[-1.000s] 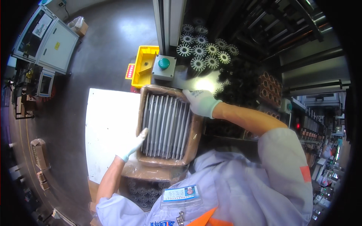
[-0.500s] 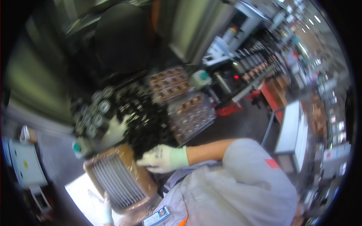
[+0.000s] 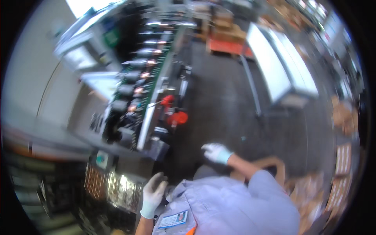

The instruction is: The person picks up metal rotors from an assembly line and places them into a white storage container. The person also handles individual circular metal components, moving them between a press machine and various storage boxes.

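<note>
Both hands wear white gloves with pale green cuffs. My left hand point(image 3: 153, 196) is raised at the lower middle, fingers apart, with nothing in it. Just to its left lies a clear plastic tray point(image 3: 126, 191) with shiny pockets, and beyond that a tray of copper-coloured parts point(image 3: 95, 182). My right hand point(image 3: 217, 152) hangs out over the dark floor, its fingers stretched forward and holding nothing. Motion blurs the view somewhat.
A conveyor line point(image 3: 152, 84) carrying grey cylindrical parts runs away ahead, with red round pieces point(image 3: 178, 117) at its near side. A white-topped cart point(image 3: 270, 64) stands to the right. Cardboard boxes point(image 3: 342, 160) are stacked at far right. A teal-capped container point(image 3: 102, 159) sits left.
My view has swung to the right. Both hands have come away from the plastic-lined carton of grey parts, which is out of sight. The conveyor and cart now appear nearer.
</note>
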### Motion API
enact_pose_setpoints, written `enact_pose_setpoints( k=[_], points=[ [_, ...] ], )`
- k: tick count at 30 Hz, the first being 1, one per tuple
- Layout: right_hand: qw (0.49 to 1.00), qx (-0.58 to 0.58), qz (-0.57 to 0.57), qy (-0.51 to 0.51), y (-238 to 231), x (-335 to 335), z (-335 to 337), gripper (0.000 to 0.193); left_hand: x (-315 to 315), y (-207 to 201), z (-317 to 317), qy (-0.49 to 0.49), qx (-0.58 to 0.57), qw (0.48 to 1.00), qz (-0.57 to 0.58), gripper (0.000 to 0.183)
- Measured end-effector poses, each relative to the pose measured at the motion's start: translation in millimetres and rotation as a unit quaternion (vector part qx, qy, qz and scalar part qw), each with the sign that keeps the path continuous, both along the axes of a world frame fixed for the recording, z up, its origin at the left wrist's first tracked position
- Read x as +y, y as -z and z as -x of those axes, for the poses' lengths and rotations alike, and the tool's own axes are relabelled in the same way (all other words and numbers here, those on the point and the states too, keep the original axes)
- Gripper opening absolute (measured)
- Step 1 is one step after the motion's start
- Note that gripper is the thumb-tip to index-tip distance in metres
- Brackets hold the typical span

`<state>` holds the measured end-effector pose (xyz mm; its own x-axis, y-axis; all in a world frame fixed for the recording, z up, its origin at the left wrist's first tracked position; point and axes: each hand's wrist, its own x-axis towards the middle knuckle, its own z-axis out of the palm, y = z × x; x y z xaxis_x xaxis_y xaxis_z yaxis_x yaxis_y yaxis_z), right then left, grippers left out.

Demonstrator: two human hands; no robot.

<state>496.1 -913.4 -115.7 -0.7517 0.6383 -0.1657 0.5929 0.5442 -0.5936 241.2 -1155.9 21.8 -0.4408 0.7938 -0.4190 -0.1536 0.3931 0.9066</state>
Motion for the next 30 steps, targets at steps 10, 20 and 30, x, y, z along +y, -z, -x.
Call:
enact_pose_setpoints(
  k=[10,20,30],
  points=[
    [0.742,-0.213,0.365,0.521,154,-237,-230,0.048,139,68,38,0.233,0.032,0.928,0.289,0.045],
    [0.556,-0.113,0.435,0.699,173,-379,-133,0.035,226,143,-74,0.486,0.063,0.825,0.283,0.044],
    [0.591,0.055,0.403,0.697,361,-127,-233,0.036,173,263,-101,0.271,0.08,0.891,0.355,0.04]
  ],
)
